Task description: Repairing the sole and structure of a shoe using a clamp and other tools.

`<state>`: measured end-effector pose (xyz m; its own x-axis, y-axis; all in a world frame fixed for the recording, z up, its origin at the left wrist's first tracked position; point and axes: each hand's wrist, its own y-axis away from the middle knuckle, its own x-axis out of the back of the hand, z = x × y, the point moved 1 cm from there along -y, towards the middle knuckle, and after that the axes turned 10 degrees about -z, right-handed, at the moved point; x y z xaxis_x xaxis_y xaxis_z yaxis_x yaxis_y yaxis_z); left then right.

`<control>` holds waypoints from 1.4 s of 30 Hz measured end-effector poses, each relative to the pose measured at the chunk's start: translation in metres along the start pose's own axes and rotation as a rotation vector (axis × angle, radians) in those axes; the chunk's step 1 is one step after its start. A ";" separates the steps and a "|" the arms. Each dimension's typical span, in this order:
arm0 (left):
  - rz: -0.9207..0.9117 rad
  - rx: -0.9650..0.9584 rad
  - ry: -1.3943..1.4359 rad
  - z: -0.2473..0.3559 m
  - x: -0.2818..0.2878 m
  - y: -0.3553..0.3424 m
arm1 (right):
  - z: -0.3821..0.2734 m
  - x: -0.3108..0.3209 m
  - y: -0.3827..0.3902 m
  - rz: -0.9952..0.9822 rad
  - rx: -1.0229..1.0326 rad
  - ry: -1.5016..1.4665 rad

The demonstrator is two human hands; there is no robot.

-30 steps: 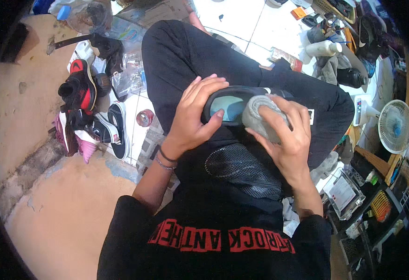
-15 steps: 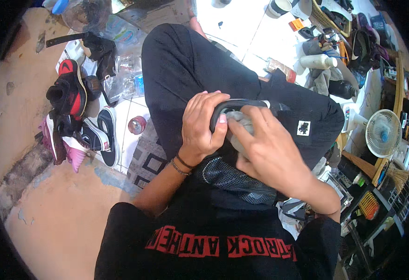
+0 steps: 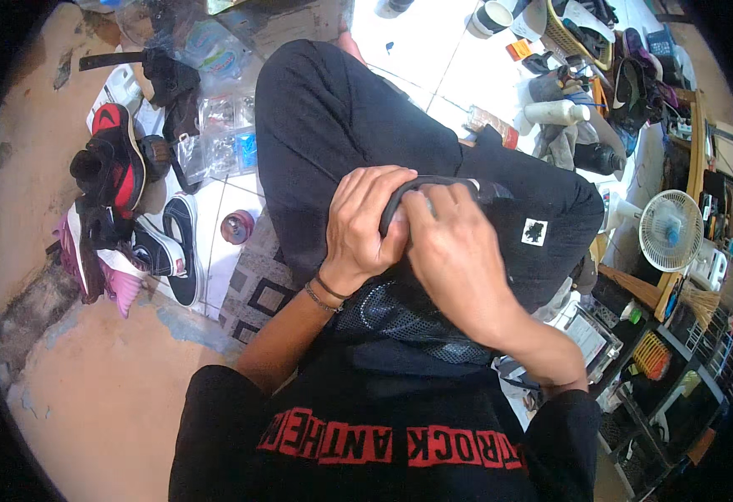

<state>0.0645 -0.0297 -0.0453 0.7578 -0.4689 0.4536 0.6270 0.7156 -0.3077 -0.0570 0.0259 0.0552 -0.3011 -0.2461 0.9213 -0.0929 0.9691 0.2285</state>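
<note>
On my lap rests what looks like a black-rimmed shoe [image 3: 393,203], with a light edge at its far side. My left hand [image 3: 364,219] wraps round its left side, thumb over the rim. My right hand [image 3: 457,251] is closed, its bent fingers pressed into the opening beside the left thumb. Whatever those fingers pinch is hidden behind them. Black mesh fabric [image 3: 400,322] with a dotted line lies below my hands; I cannot tell whether it belongs to the shoe.
To the left, several shoes lie in a pile, among them a black-and-red sneaker [image 3: 120,159] and a black slip-on shoe [image 3: 184,251]. A small round reddish container [image 3: 237,227] sits by a patterned mat [image 3: 257,293]. On the right are a white bottle [image 3: 554,113] and a fan [image 3: 670,232].
My right hand has turned and pressed its fingers deeper at the rim, covering the light grey piece seen there before. The left hand keeps its hold. The whole view has shifted slightly.
</note>
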 end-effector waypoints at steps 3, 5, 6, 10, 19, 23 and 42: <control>0.001 0.022 0.033 -0.002 0.001 0.001 | 0.005 -0.011 0.005 0.115 -0.117 -0.384; 0.007 0.006 0.036 -0.002 0.001 0.001 | 0.016 -0.016 0.014 0.133 -0.197 -0.647; 0.009 -0.004 0.039 -0.001 0.001 0.001 | 0.020 -0.018 0.019 0.128 -0.162 -0.661; 0.004 0.019 0.049 0.001 0.000 0.002 | 0.024 -0.024 0.035 0.100 -0.086 -0.490; 0.011 0.029 0.046 0.001 -0.001 0.000 | 0.021 -0.033 0.027 0.250 -0.294 -0.647; -0.002 0.031 0.040 0.000 -0.001 0.001 | 0.023 -0.029 0.025 0.191 -0.315 -0.700; -0.479 -0.278 -0.298 0.006 0.026 0.005 | 0.041 -0.049 0.043 0.021 -0.275 -1.078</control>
<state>0.0864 -0.0348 -0.0301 0.3232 -0.5109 0.7965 0.9384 0.2818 -0.2000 -0.0853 0.0790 0.0071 -0.9795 0.0141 0.2007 0.0954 0.9109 0.4014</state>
